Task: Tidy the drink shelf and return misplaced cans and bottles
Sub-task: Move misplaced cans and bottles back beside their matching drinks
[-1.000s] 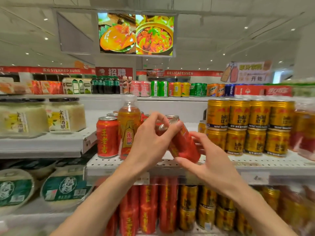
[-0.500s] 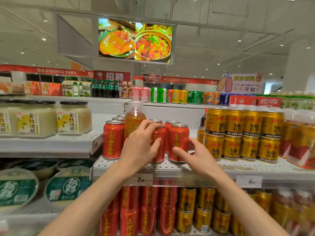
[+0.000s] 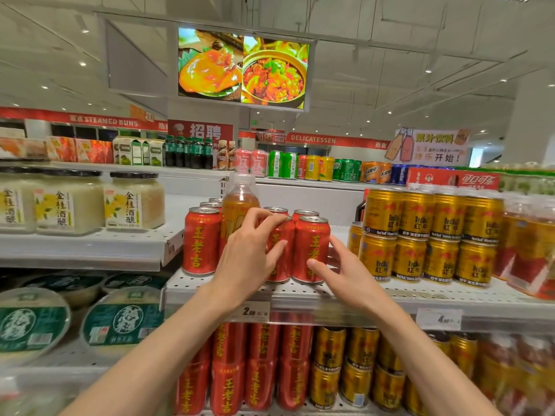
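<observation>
Red herbal-tea cans stand in a cluster on the white wire shelf [image 3: 390, 295]. My left hand [image 3: 249, 259] wraps around the middle front red can [image 3: 280, 267], fingers over its top rim and thumb on its face. My right hand [image 3: 345, 274] pinches the right front red can [image 3: 313, 235], thumb on the label and index finger at its right side. Both cans stand upright on the shelf, touching each other. A clear bottle of orange tea [image 3: 240, 199] stands among the red cans, just behind my left hand. Another red can [image 3: 201, 241] stands at the left.
Stacked gold Red Bull cans [image 3: 420, 235] fill the shelf to the right, with wrapped bottle packs beyond. Rice-wine jars [image 3: 132, 202] sit on the left shelf, green-lidded bowls [image 3: 123, 319] below. The lower shelf holds red cans [image 3: 258, 370] and gold cans.
One second ago both hands held a tilted red can above the shelf. It now stands upright at the front right of the cluster, and my left hand has shifted onto the neighbouring can.
</observation>
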`<state>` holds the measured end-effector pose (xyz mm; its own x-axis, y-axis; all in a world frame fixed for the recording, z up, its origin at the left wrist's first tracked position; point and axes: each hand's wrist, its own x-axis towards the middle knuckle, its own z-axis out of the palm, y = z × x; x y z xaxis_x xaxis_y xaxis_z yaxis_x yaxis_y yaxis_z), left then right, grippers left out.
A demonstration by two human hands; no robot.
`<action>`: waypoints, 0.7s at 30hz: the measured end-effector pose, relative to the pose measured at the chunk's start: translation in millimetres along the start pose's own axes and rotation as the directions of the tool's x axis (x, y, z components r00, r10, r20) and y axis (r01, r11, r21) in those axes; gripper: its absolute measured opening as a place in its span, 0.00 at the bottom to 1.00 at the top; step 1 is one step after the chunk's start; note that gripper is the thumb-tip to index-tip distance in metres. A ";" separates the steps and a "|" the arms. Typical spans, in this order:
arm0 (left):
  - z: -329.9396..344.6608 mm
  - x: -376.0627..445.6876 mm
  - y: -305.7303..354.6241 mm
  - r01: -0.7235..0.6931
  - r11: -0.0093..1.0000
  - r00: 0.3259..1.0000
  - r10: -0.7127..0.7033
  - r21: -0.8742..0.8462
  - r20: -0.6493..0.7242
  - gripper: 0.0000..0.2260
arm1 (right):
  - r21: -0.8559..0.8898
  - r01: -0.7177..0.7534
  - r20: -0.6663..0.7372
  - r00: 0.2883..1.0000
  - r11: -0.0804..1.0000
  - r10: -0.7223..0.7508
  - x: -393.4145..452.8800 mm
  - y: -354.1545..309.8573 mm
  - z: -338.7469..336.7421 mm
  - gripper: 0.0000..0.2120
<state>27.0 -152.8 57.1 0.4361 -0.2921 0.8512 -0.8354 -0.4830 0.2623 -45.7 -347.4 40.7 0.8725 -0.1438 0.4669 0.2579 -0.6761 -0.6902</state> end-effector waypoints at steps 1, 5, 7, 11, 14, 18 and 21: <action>0.8 -0.4 0.6 0.001 1.000 1.000 -0.001 0.005 -0.004 0.20 | -0.003 0.007 -0.009 1.000 1.000 -0.007 -1.0 -0.1 2.2 0.26; 5.2 -0.8 2.4 0.015 1.000 1.000 -0.015 0.025 -0.012 0.20 | -0.035 0.018 -0.050 0.999 0.999 -0.020 -3.4 -0.6 8.0 0.28; 6.3 -1.7 2.1 0.016 1.000 1.000 -0.016 0.016 -0.007 0.21 | -0.061 0.009 -0.072 0.997 0.998 -0.014 -5.4 -1.0 9.1 0.30; -1.9 -11.3 -3.8 0.016 0.999 1.000 -0.016 -0.046 0.012 0.24 | -0.101 -0.014 -0.115 0.993 0.995 0.002 -8.2 -1.9 12.3 0.29; -18.5 -24.2 -13.2 0.039 0.996 0.999 -0.041 -0.079 -0.033 0.19 | -0.107 -0.024 -0.151 0.988 0.994 0.007 -9.4 -0.2 11.5 0.28; -43.9 -33.7 -34.1 0.166 0.983 0.979 -0.174 -0.082 -0.107 0.17 | -0.230 -0.025 -0.334 0.941 0.973 -0.054 -12.3 -0.3 10.5 0.29; -55.3 -32.4 -46.3 0.223 0.973 0.969 -0.228 -0.060 -0.099 0.20 | -0.432 0.117 -0.398 0.865 0.894 -0.306 -7.5 -16.8 14.2 0.22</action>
<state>33.1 -75.3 42.5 0.5802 -0.0910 0.8094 -0.7353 -0.4859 0.4724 -50.6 -324.7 40.9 0.5107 -0.2052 0.8349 0.1536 -0.9337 -0.3234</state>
